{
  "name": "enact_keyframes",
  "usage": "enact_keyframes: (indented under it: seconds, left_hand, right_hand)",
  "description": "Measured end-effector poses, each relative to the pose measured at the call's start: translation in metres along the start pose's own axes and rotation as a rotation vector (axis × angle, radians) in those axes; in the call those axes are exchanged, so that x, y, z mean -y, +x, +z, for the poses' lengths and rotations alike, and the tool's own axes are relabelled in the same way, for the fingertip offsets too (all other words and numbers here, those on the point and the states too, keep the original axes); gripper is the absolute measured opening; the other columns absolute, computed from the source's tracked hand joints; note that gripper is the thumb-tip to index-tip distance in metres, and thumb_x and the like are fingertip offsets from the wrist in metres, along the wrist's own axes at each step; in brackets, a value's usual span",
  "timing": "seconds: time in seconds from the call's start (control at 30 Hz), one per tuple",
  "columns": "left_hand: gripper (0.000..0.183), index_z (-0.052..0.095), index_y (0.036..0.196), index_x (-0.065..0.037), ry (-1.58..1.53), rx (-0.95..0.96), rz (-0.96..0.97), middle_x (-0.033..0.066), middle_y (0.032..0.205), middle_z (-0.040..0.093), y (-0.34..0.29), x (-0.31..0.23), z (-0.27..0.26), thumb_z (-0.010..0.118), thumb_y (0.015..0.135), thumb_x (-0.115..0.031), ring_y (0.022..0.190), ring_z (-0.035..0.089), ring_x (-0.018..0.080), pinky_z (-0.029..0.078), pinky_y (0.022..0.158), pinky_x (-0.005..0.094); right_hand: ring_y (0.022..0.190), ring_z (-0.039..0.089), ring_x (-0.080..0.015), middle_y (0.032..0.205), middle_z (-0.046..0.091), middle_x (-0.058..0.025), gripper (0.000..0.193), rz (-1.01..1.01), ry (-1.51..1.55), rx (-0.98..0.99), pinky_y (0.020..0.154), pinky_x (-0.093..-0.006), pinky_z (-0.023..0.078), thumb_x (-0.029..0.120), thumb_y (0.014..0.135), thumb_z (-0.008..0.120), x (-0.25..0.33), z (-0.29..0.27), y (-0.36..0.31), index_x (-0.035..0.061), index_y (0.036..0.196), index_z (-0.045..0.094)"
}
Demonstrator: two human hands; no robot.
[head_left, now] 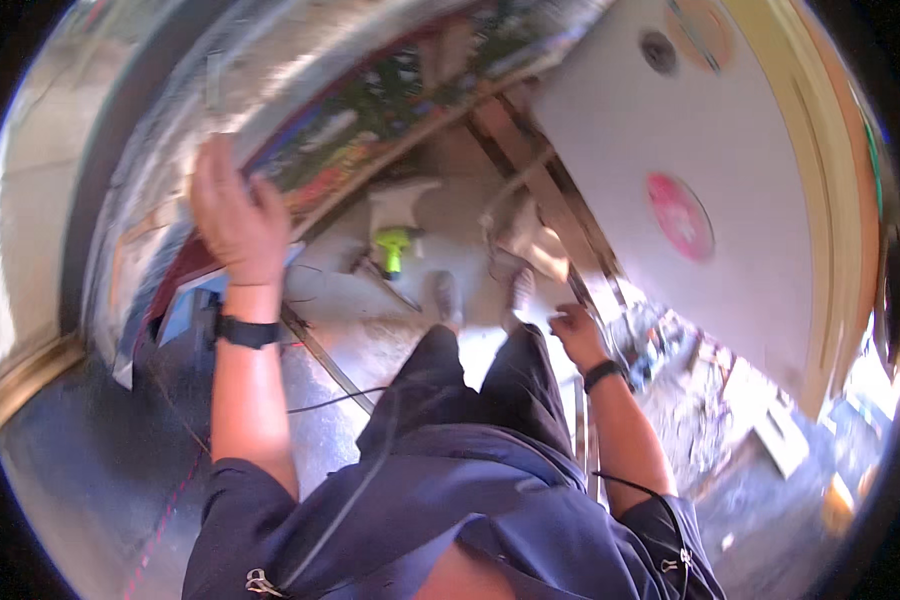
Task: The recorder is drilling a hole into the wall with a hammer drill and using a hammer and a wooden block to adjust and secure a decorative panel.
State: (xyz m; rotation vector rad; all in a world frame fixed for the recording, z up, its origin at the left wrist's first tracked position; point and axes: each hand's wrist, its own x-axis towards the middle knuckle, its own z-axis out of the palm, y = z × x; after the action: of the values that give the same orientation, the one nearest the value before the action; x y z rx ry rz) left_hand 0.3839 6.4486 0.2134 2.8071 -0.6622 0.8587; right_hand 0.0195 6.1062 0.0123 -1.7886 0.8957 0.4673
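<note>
My left hand [238, 215] is raised at the left with its fingers stretched out and the palm holding nothing. It is close to the edge of a long panel with a colourful printed picture [360, 145]; I cannot tell whether it touches. My right hand [578, 335] hangs beside my right leg, its fingers curled in with nothing visible in them. A lime-green cordless drill [392, 250] lies in front of my feet, nearer the left one. To the right a large white panel [730, 130] bears a round pink picture [680, 215].
Metal frame bars [570, 180] run between the two panels. Another bar [325, 360] lies to my left. Scattered scraps [700, 390] and a pale block [780, 438] lie on the ground at the right. A dark cable [335, 402] crosses near my left leg. Much is blurred.
</note>
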Motion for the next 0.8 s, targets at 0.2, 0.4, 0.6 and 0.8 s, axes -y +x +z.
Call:
enact_keyframes:
  seconds: [0.2, 0.4, 0.6, 0.8]
  left_hand:
    - [0.054, 0.047, 0.137, 0.001, 0.002, 0.008, 0.048, 0.0206, 0.136, 0.052, 0.001, -0.012, 0.004, 0.061, 0.086, -0.011, 0.128, 0.046, 0.0378, 0.034, 0.109, 0.0468]
    - [0.055, 0.046, 0.138, -0.001, 0.088, -0.009, 0.080, 0.0205, 0.136, 0.051, -0.005, -0.010, 0.010, 0.062, 0.088, -0.014, 0.128, 0.045, 0.0379, 0.035, 0.107, 0.0481]
    - [0.051, 0.049, 0.134, 0.001, 0.114, 0.022, 0.109, 0.0219, 0.133, 0.052, 0.000, -0.009, 0.005, 0.061, 0.087, -0.014, 0.126, 0.047, 0.0389, 0.037, 0.106, 0.0464]
    - [0.048, 0.049, 0.134, 0.002, 0.064, 0.046, 0.066, 0.0230, 0.133, 0.052, -0.033, -0.033, -0.016, 0.060, 0.089, -0.012, 0.125, 0.047, 0.0398, 0.037, 0.107, 0.0462]
  right_hand:
    - [0.089, 0.069, -0.0285, 0.093, 0.072, -0.0174, 0.045, 0.161, 0.122, 0.005, 0.081, -0.0374, 0.054, 0.025, 0.082, 0.070, -0.039, 0.020, -0.054, -0.0015, 0.117, 0.063]
    - [0.081, 0.071, -0.0228, 0.091, 0.073, -0.0175, 0.041, 0.283, 0.169, 0.025, 0.076, -0.0346, 0.055, 0.021, 0.084, 0.069, -0.073, 0.018, -0.089, -0.0042, 0.116, 0.061]
    - [0.079, 0.071, -0.0198, 0.088, 0.073, -0.0160, 0.039, 0.297, 0.214, 0.023, 0.073, -0.0321, 0.055, 0.021, 0.086, 0.069, -0.109, 0.000, -0.108, -0.0047, 0.115, 0.061]
    - [0.082, 0.070, -0.0210, 0.097, 0.071, -0.0178, 0.039, 0.385, 0.300, 0.017, 0.074, -0.0322, 0.054, 0.017, 0.087, 0.069, -0.150, -0.018, -0.125, -0.0038, 0.118, 0.059]
